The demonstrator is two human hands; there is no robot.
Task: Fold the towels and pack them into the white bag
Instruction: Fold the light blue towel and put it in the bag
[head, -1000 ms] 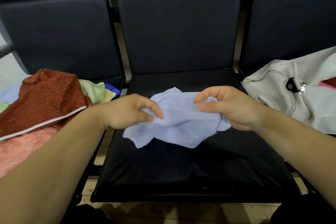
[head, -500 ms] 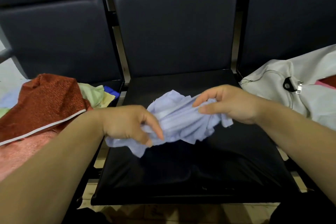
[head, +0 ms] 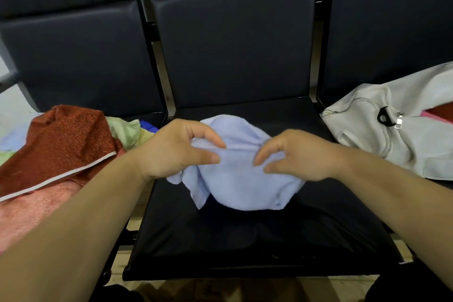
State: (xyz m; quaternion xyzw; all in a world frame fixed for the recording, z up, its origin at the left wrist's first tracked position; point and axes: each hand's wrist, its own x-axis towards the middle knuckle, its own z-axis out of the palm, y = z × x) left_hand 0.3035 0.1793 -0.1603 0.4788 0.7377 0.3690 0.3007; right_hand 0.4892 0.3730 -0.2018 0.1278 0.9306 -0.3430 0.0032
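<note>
A crumpled light blue towel (head: 241, 179) hangs just above the middle black seat (head: 245, 240). My left hand (head: 176, 149) pinches its upper edge between thumb and fingers. My right hand (head: 299, 154) grips the same edge a little to the right, fingers curled over the cloth. The two hands are close together. The white bag (head: 397, 127) lies on the right seat, its zipper partly open, with a pink and red cloth (head: 438, 115) showing inside.
On the left seat lies a heap of unfolded towels: a rust-red one (head: 63, 145) on top, a pink one (head: 29, 213) below, pale green (head: 125, 127) and blue (head: 147, 126) behind. Dark seat backs rise behind. Floor shows below the seat's front edge.
Both hands have come closer together and shifted along the towel's edge. The blue towel has bunched into a rounder shape hanging beneath them.
</note>
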